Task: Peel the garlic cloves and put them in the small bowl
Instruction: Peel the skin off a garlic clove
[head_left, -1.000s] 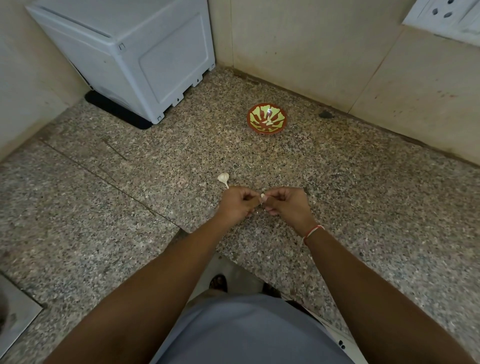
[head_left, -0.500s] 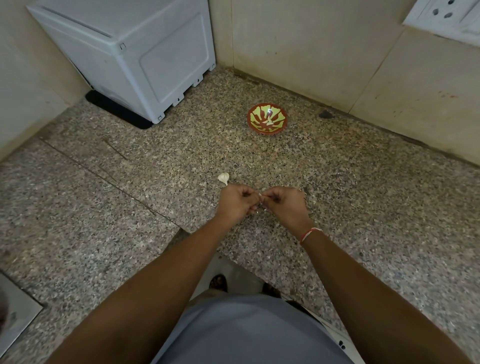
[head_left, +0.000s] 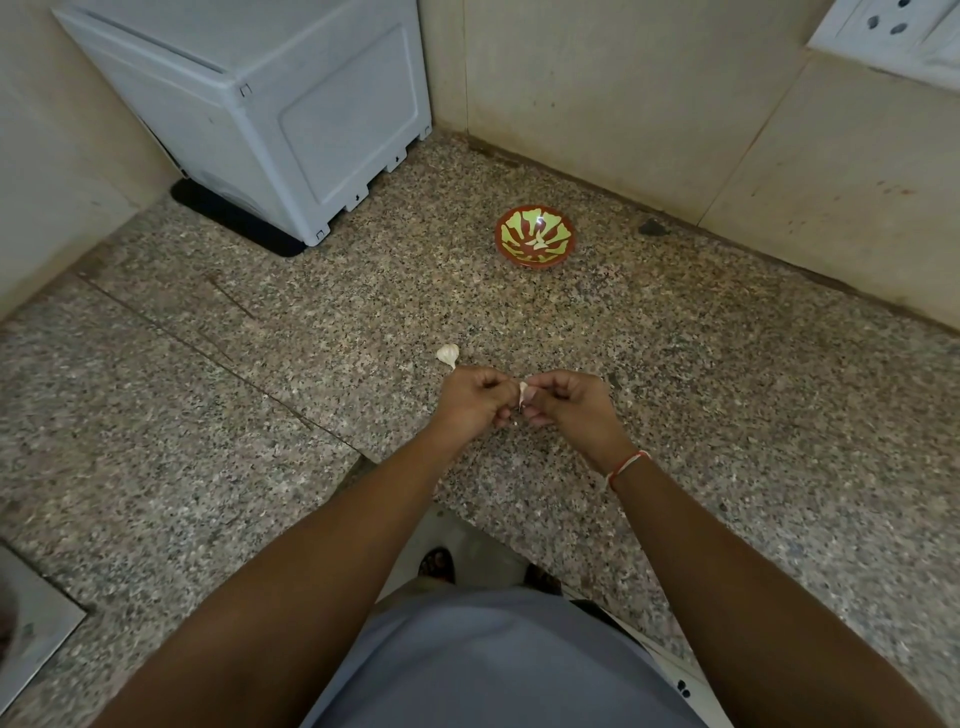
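Both hands meet over the speckled granite bench (head_left: 701, 395), on the near side of the small bowl (head_left: 535, 236) and well apart from it. The left hand (head_left: 470, 397) has its fingers curled in, and the right hand (head_left: 569, 402) likewise, thumb and fingertips of each pinching the same garlic clove (head_left: 522, 392) between them. The clove shows as a pale sliver in the gap where the two hands touch. Half a second ago only a speck of it showed between the knuckles; now more of its white length is exposed, standing roughly upright, and the right hand's fingers have shifted a little around it. The hands themselves sit in nearly the same spot as before.

A second piece of garlic (head_left: 448, 355) lies on the bench just beyond the left hand, between it and the small bowl, unmoved since the earlier frames. The small bowl, red-rimmed with a green pattern inside, stands near the back wall; whether anything lies in it I cannot tell. Left of the small bowl, in the corner, sits a white appliance (head_left: 270, 104).
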